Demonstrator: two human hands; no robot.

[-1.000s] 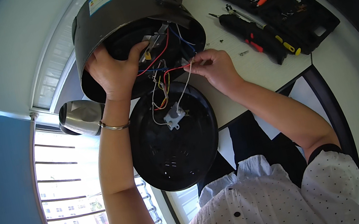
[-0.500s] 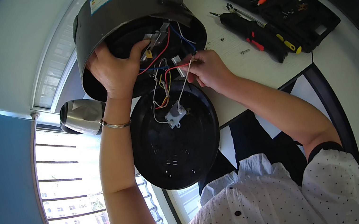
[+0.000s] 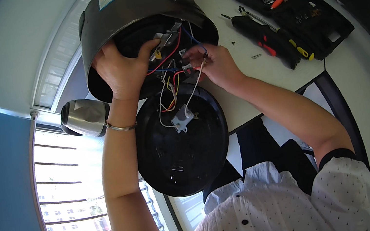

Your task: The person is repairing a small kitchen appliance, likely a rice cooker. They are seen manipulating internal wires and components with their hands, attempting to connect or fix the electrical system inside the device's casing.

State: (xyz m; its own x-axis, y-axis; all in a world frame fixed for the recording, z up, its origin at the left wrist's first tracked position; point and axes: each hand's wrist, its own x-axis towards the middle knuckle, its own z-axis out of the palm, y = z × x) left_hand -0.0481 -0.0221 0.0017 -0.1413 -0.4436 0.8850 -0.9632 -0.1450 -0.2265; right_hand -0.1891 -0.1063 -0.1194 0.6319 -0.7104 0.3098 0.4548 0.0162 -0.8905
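A dark grey appliance housing [image 3: 141,9], which looks like a rice cooker's body, lies tipped with its open underside toward me. My left hand [image 3: 120,72] reaches into the opening and steadies the housing, its thumb against a metal bracket [image 3: 169,38] and its fingertips hidden. At the opening's right side, my right hand [image 3: 215,63] pinches wires, the white wire [image 3: 197,82] among them; its fingertips are partly covered. Red, blue, yellow and white wires run down to a grey block [image 3: 182,120] on the round black base cover [image 3: 182,155], which hangs below the housing.
To the right lie a black power screwdriver [image 3: 258,38], a yellow-and-black screwdriver [image 3: 302,52] and an open black tool case [image 3: 305,10] with an orange-red tool. A loose screw [image 3: 256,56] rests on the white table [image 3: 245,90]. A silver kettle-like vessel [image 3: 85,118] stands left.
My right hand has shifted slightly, its fingers reaching further toward the opening around the wires. The left hand keeps its hold. The whole view has moved a little.
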